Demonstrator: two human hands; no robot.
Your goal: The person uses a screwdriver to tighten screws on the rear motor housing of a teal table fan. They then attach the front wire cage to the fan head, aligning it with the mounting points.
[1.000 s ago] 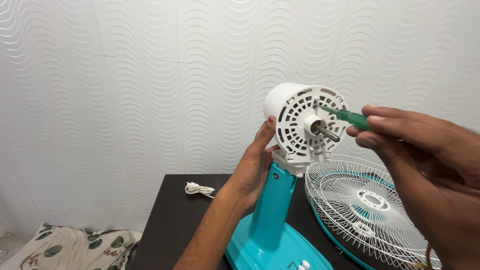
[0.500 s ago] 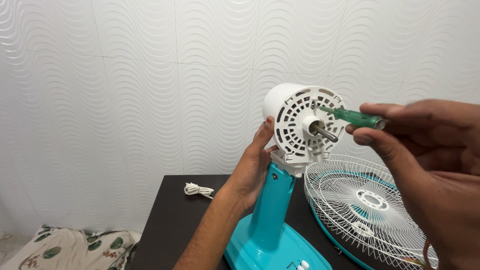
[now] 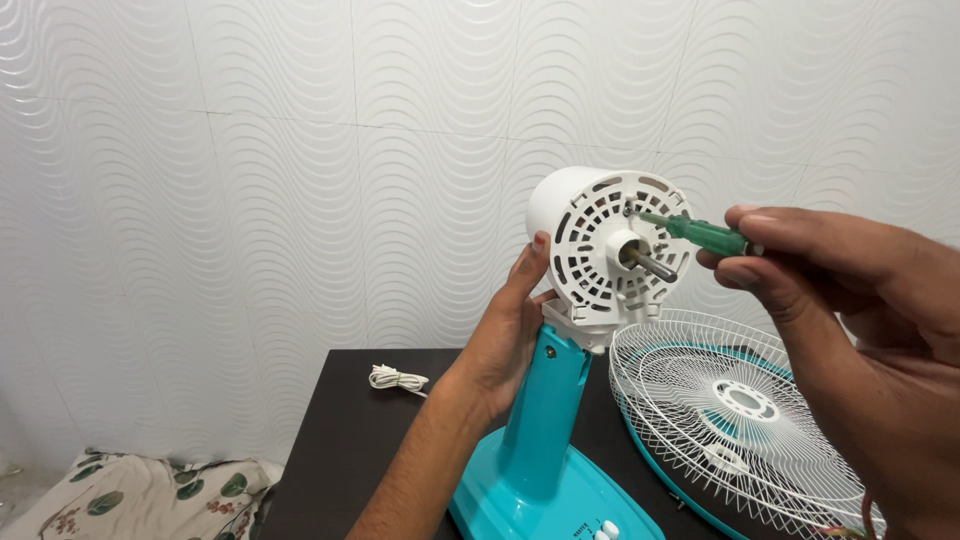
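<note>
Screwdriver tip stays on the motor housing face, upper right; right hand re-pinches the green handle after a twist, left hand steadying the housing's left side.

A white grille is lying on a dark table, a coiled cord resting near its back edge; floral cloth is lying below.

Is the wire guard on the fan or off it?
Off. The white wire guard lies flat on the dark table, and the motor housing shows its bare shaft.
</note>
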